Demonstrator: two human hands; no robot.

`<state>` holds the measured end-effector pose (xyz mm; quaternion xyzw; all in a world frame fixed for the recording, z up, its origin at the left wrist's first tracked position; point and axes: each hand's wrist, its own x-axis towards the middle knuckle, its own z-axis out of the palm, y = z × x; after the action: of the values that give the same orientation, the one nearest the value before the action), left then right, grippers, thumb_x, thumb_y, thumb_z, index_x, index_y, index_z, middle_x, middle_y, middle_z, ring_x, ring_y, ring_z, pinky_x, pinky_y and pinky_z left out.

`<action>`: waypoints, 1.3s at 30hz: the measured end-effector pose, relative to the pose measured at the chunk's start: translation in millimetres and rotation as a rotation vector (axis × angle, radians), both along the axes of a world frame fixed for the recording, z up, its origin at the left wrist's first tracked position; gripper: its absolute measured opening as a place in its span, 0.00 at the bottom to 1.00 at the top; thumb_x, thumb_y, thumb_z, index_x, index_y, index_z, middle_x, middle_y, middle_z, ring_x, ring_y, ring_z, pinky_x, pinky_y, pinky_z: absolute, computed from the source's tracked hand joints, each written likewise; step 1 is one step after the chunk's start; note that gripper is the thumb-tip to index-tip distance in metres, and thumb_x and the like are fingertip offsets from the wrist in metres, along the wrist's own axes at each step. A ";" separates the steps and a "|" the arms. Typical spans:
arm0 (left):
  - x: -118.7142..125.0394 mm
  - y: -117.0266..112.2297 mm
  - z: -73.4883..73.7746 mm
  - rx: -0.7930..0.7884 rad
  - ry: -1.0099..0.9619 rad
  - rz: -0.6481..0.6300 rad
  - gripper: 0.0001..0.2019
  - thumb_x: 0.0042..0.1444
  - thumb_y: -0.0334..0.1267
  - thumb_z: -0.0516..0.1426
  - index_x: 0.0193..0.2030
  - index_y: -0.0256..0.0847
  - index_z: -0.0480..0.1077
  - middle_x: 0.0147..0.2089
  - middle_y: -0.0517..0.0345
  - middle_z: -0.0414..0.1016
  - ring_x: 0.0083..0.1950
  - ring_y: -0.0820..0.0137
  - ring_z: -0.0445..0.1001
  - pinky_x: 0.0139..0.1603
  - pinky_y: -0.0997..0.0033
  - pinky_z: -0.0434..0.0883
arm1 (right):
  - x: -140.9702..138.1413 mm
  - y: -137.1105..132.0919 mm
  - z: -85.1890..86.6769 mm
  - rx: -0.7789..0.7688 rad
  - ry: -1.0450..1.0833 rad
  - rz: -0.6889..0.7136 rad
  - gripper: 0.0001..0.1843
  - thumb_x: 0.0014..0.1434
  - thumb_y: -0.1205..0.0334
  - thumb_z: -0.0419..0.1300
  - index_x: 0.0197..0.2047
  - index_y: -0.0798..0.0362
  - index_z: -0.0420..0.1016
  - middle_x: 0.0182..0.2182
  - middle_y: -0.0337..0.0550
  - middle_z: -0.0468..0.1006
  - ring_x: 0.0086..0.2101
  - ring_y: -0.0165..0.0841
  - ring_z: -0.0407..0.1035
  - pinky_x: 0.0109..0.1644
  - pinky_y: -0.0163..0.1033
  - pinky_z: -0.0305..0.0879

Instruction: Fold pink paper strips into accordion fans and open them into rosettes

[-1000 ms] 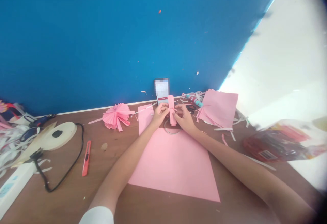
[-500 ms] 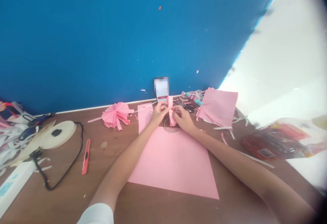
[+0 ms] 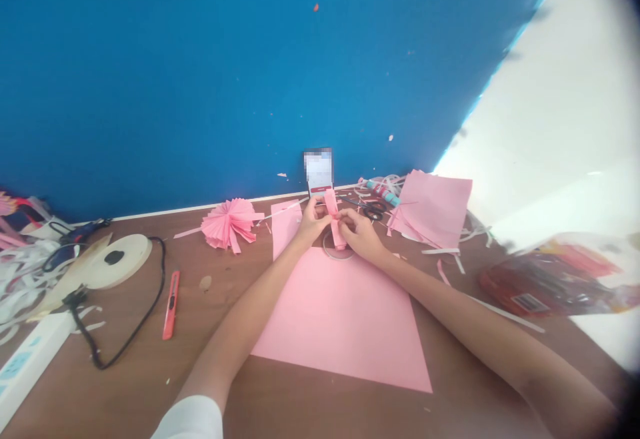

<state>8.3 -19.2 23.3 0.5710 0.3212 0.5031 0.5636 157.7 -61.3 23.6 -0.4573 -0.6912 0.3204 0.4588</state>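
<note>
A narrow folded strip of pink paper (image 3: 331, 200) stands nearly upright above the far edge of a large pink sheet (image 3: 345, 322). My left hand (image 3: 313, 224) pinches its middle from the left side. From the right, the fingers of my right hand (image 3: 361, 233) are closed on the strip at about the same height. Below the strip, a thin ring (image 3: 345, 257) lies partly over the sheet's far edge; the strip and my hand hide part of it. Left of my hands sits a pleated pink paper fan (image 3: 227, 224) with a strip trailing from it.
A phone (image 3: 319, 172) leans against the blue wall. Scissors (image 3: 374, 210), a glue-stick-like tube (image 3: 383, 192) and stacked pink paper (image 3: 435, 205) lie to the right. A red cutter (image 3: 171, 305), tape roll (image 3: 123, 262), black cable (image 3: 155, 299) and power strip (image 3: 30, 369) occupy the left.
The pink strip tilts slightly more to the left at its top, and my fingers have closed in at its middle. The whole view has shifted a little.
</note>
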 end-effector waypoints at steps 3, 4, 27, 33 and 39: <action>0.2 0.1 0.8 -0.009 -0.024 -0.019 0.18 0.47 0.31 0.60 0.44 0.42 0.60 0.39 0.56 0.75 0.36 0.71 0.74 0.40 0.70 0.69 | -0.2 0.5 -0.2 0.004 0.018 0.005 0.10 0.58 0.64 0.49 0.41 0.52 0.68 0.26 0.36 0.71 0.25 0.29 0.64 0.31 0.34 0.60; 0.4 0.4 1.1 -0.022 -0.032 -0.021 0.18 0.47 0.31 0.59 0.45 0.42 0.60 0.39 0.56 0.75 0.36 0.71 0.74 0.40 0.69 0.69 | -0.3 0.7 -0.4 0.004 0.029 0.002 0.10 0.58 0.64 0.49 0.42 0.52 0.68 0.27 0.36 0.72 0.26 0.29 0.65 0.31 0.34 0.60; -0.6 11.2 -10.8 -0.102 0.005 0.051 0.17 0.50 0.45 0.62 0.42 0.36 0.70 0.30 0.57 0.75 0.32 0.72 0.73 0.38 0.72 0.68 | 1.8 2.5 -2.0 0.125 -0.038 -0.013 0.21 0.58 0.71 0.45 0.50 0.49 0.71 0.35 0.41 0.77 0.36 0.34 0.71 0.45 0.41 0.65; -3.1 13.1 -12.9 -0.137 -0.057 0.071 0.14 0.49 0.43 0.62 0.37 0.36 0.68 0.34 0.53 0.77 0.36 0.69 0.76 0.41 0.68 0.70 | -0.2 5.8 -5.4 0.257 -0.095 0.027 0.21 0.53 0.74 0.52 0.47 0.48 0.75 0.41 0.44 0.77 0.44 0.38 0.69 0.52 0.45 0.63; -1.7 7.5 -5.4 -0.177 -0.148 -0.032 0.16 0.51 0.45 0.61 0.42 0.36 0.66 0.42 0.49 0.77 0.41 0.66 0.77 0.42 0.65 0.71 | -0.5 4.4 -4.0 0.221 -0.018 0.015 0.16 0.57 0.69 0.53 0.45 0.46 0.77 0.44 0.43 0.76 0.46 0.37 0.69 0.53 0.45 0.63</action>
<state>6.6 -11.7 17.9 0.4854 0.3128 0.5044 0.6419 157.2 -56.9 19.6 -0.4017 -0.7297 0.2415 0.4978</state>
